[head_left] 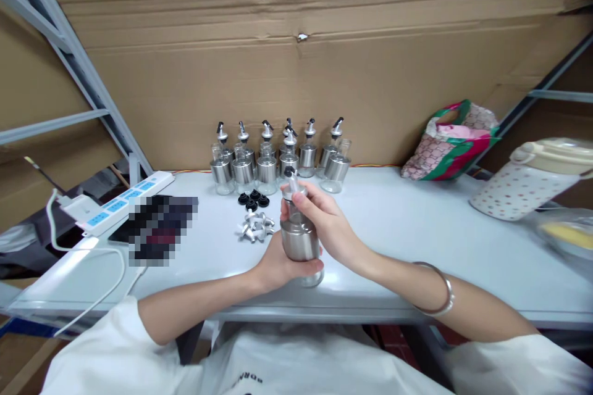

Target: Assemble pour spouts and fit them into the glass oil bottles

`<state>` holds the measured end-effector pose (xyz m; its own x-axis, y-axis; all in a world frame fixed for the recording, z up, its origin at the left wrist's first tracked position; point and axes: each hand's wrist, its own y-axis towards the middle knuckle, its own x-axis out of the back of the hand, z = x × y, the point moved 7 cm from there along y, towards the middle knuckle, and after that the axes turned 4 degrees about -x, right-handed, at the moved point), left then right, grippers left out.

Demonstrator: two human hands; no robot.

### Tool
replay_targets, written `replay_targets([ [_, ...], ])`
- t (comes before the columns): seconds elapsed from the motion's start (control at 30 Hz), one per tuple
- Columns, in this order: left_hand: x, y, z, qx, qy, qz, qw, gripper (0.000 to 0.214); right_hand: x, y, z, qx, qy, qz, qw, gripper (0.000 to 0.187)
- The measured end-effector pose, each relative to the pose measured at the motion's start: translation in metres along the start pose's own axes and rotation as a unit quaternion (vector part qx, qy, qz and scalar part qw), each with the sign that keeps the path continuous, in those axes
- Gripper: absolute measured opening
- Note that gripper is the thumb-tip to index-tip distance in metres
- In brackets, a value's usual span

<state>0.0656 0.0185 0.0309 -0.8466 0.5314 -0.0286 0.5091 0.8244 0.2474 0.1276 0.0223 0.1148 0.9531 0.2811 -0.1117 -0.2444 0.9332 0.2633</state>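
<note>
A glass oil bottle (300, 242) with a brushed-metal sleeve stands slightly tilted near the table's front edge. My left hand (283, 264) is closed around its lower body. At the bottle's top, my right hand (332, 223) grips the silver pour spout (293, 185), thumb against its collar; the spout sits on the neck. Left of the bottle lie loose silver spout pieces (256, 226) in a small pile. Just behind them is a cluster of black stoppers (252, 199). How far the spout is seated is hidden by my right fingers.
Several bottles with spouts (307, 151) stand at the back, with open-necked bottles (267, 170) before them. A power strip (125, 200) and a blurred-out dark object (160, 228) are at left. A patterned bag (451, 142) and a spotted flask (532, 182) are at right.
</note>
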Motion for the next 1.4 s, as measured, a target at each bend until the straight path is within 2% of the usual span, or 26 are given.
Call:
replay_targets([
  [0.17,-0.005,0.002,0.004,0.039,-0.025,0.033,0.998,0.035,0.007,0.006,-0.015,-0.015,0.055,-0.017,0.998,0.041],
  [0.43,-0.014,-0.002,0.000,0.085,-0.049,0.082,0.992,0.037,0.006,0.007,-0.022,-0.084,0.076,0.019,0.993,0.051],
  [0.7,-0.014,-0.001,0.003,0.099,-0.057,0.089,0.989,0.037,0.009,0.012,-0.034,-0.149,0.100,0.011,0.984,0.054],
  [1.1,-0.015,-0.003,0.003,0.108,-0.067,0.087,0.988,0.036,0.005,0.015,-0.035,-0.179,0.095,0.034,0.979,0.059],
  [1.23,-0.013,-0.003,0.004,0.109,-0.077,0.082,0.988,0.037,0.009,0.015,-0.038,-0.139,0.075,0.025,0.987,0.059],
  [1.4,-0.009,-0.003,0.007,0.111,-0.083,0.073,0.988,0.036,0.014,0.014,-0.023,0.036,-0.030,0.015,0.999,0.048],
])
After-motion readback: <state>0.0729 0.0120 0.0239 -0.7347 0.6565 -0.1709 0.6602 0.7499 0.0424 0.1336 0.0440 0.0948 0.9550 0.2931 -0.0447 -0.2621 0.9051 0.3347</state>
